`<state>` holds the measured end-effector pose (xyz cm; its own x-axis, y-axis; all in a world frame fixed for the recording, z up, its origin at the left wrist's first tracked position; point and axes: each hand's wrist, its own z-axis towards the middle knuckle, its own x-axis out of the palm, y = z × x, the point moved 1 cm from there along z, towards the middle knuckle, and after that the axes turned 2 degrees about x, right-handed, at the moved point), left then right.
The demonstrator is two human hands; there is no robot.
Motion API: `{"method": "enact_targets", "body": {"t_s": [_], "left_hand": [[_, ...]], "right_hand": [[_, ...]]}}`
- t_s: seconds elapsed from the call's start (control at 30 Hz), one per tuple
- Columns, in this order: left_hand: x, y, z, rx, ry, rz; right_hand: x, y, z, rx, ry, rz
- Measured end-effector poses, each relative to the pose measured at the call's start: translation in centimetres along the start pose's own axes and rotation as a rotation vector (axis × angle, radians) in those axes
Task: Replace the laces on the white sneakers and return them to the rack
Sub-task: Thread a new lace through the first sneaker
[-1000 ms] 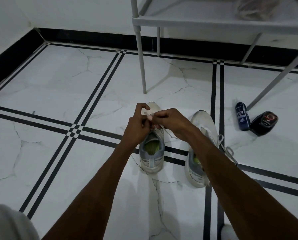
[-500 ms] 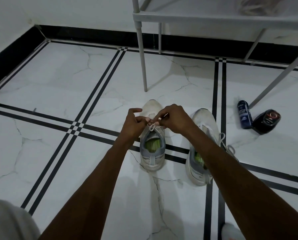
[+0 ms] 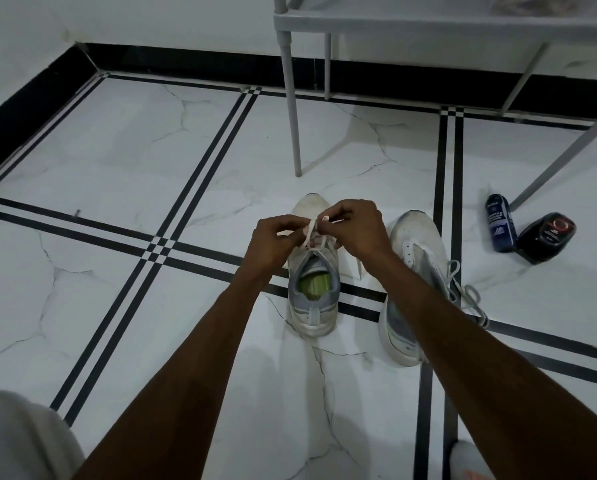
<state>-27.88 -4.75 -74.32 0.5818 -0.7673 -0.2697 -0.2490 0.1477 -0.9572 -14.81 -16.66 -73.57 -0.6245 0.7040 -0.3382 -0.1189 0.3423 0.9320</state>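
Both hands meet close together over the tongue of the near sneaker (image 3: 312, 299). The left hand (image 3: 273, 242) has its fingers curled in and pinches one strand of the white lace (image 3: 310, 233); the right hand (image 3: 357, 228) is curled the same way and pinches the other strand, with a lace tip showing by its fingers. Between them the lace forms a small loop that rises from the top eyelets (whether it is a knot I cannot tell).

That sneaker stands upright on the floor (image 3: 117, 168), toe pointing away, its green insole showing in the opening. Just to its right, partly hidden by the right forearm, stands the second sneaker (image 3: 413, 244), also toe away, with its lace (image 3: 463, 292) hanging loose over its outer side onto the floor.

Farther right, well apart from the sneakers, a blue bottle (image 3: 499, 223) lies on its side, touching or nearly touching a black bottle (image 3: 546, 235) beside it. Beyond the sneakers the grey legs of the rack (image 3: 292, 98) stand on the floor, its lowest shelf at the top edge. The floor is white marble-look tile with black stripes. A pale knee (image 3: 16, 441) fills the bottom left corner.
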Motion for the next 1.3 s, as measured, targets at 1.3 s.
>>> {"method": "enact_targets", "body": {"t_s": [1.3], "left_hand": [[-4.1, 5.0, -4.5, -0.137, -0.343, 0.087]], "right_hand": [[-6.1, -3.6, -1.1, 0.003, -0.040, -0.550]]}}
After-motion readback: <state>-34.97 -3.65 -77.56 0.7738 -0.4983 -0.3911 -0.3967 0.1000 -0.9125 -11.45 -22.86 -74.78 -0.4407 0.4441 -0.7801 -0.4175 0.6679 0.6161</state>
